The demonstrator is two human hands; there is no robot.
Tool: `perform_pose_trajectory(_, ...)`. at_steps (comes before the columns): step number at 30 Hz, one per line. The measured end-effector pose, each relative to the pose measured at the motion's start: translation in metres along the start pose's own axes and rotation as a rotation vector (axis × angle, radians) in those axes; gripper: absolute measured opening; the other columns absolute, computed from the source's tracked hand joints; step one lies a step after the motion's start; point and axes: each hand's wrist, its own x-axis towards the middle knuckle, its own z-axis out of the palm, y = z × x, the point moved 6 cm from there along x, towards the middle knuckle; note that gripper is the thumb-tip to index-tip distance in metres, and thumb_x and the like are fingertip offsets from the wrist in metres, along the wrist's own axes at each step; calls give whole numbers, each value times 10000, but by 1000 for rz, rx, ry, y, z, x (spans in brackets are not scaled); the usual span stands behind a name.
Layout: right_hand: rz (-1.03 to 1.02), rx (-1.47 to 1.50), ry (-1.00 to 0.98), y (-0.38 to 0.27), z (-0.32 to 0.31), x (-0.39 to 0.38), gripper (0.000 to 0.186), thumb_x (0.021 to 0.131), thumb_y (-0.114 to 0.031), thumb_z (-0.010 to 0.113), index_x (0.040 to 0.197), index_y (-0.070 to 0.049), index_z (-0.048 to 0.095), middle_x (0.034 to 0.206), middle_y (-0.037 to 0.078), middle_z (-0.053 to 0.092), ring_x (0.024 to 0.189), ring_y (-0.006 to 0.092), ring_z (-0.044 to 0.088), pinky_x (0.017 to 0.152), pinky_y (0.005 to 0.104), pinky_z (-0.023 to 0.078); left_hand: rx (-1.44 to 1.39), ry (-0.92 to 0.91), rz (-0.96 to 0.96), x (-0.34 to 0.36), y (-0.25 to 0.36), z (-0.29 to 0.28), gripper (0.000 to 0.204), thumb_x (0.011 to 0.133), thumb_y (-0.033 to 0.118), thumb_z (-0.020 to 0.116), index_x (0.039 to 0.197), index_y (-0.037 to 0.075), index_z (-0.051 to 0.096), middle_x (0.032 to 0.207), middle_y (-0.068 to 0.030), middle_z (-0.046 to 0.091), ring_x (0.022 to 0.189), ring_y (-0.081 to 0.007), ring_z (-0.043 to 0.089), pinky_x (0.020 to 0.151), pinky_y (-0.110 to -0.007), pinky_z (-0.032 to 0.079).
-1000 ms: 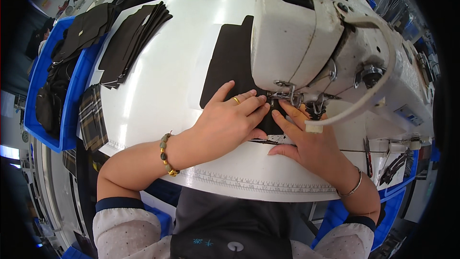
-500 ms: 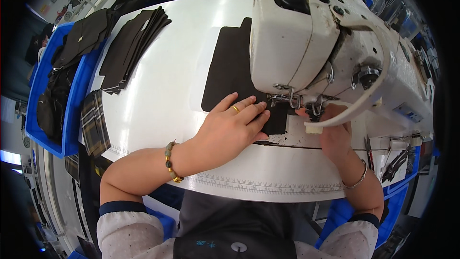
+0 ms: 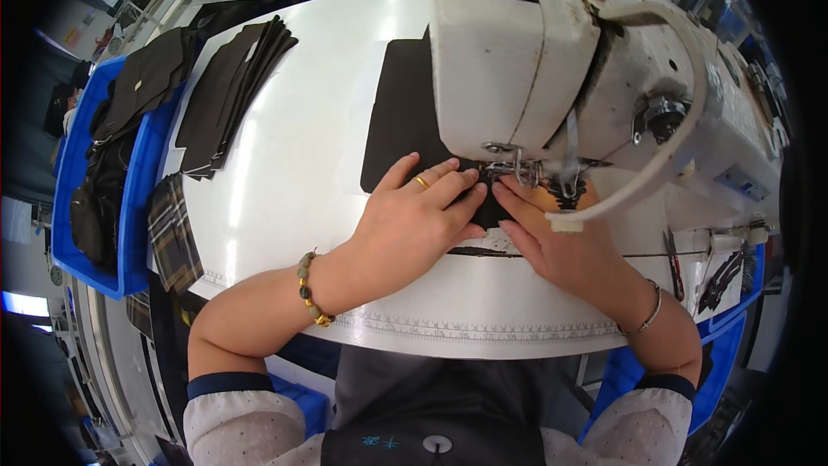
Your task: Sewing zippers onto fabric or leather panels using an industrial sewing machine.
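A dark brown fabric panel (image 3: 401, 112) lies on the white table under the head of a white sewing machine (image 3: 492, 60). My left hand (image 3: 418, 211) rests flat on the panel's near edge, fingers spread, just left of the presser foot (image 3: 498, 171). My right hand (image 3: 561, 237) lies on the other side of the foot, its fingers stretched toward the panel's near corner. Some of its fingers are behind the machine's needle parts and the white tube. The two thumbs point at each other across the dark cloth. The machine hides the panel's far right part.
A stack of dark fabric pieces (image 3: 226, 95) lies at the table's left. Beyond it stands a blue bin (image 3: 131, 207) with dark cloth, near plaid fabric (image 3: 174, 233). Small scissors (image 3: 673, 263) lie at the right. A printed ruler (image 3: 483, 330) follows the near edge.
My right hand has moved left, from behind the needle area to beside the presser foot, close to my left hand. My left hand stays on the panel. The whole view has shifted slightly.
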Motion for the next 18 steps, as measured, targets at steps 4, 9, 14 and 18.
perform_pose_trajectory(4,-22,-30,-18,1,1,0,341,884,-253,762,1190,-103,771,686,73,608,787,279,584,894,474,464,-3,-1,-4,2,-1,1,418,907,342,732,1212,56,741,1214,-61,682,1257,-248,627,1077,-499,451)
perform_pose_trajectory(9,-23,13,34,1,-2,1,319,885,-232,755,1172,-95,776,675,73,600,797,281,577,881,461,463,14,-9,-19,4,-3,-1,415,916,342,727,1219,58,737,1205,-62,679,1253,-251,629,1077,-499,448)
perform_pose_trajectory(14,-10,-39,-113,7,1,-6,448,909,-289,769,1315,-115,696,1228,44,720,1062,247,683,895,457,493,31,-7,17,5,1,1,426,921,338,724,1229,44,727,1201,-83,675,1267,-259,616,1078,-482,448)
perform_pose_trajectory(18,10,27,-14,-7,-65,-6,288,794,-208,840,1025,-63,749,807,38,646,845,272,643,799,414,513,-3,-1,-13,-2,-8,3,431,924,328,722,1233,28,717,1196,-97,667,1257,-273,614,1070,-458,463)
